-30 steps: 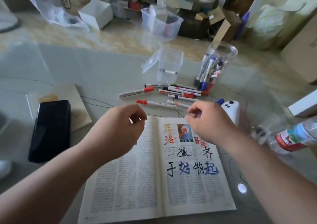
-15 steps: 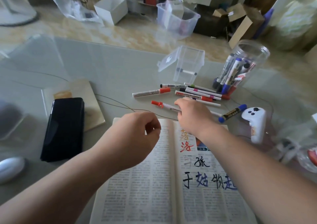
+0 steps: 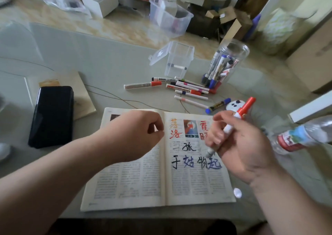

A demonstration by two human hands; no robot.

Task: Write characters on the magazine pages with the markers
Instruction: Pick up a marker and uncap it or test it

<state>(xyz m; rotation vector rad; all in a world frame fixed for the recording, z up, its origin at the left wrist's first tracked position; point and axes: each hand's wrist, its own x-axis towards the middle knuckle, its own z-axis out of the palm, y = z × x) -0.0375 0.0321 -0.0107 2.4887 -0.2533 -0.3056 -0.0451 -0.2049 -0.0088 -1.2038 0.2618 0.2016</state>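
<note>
Head view: the magazine (image 3: 125, 180) lies open on the bench (image 3: 107, 58), its right page already carrying red, black and blue characters. The right grip (image 3: 239, 144) pinches a red-capped marker (image 3: 231, 127) between thumb and fingers, cap on and pointing up and away, blunt end toward the page. It has to be turned and uncapped, and a loose pinch during that turn could drop it onto the written characters. The left grip (image 3: 136, 134) is loosely curled over the left page and holds nothing. I cannot tell whether it touches the paper, and an unpressed page may shift under the strokes. The right wrist hangs above the bottom row, so it could smear ink if that is wet. The water bottle (image 3: 301, 135) lies near the right forearm and a swing could knock it.
</note>
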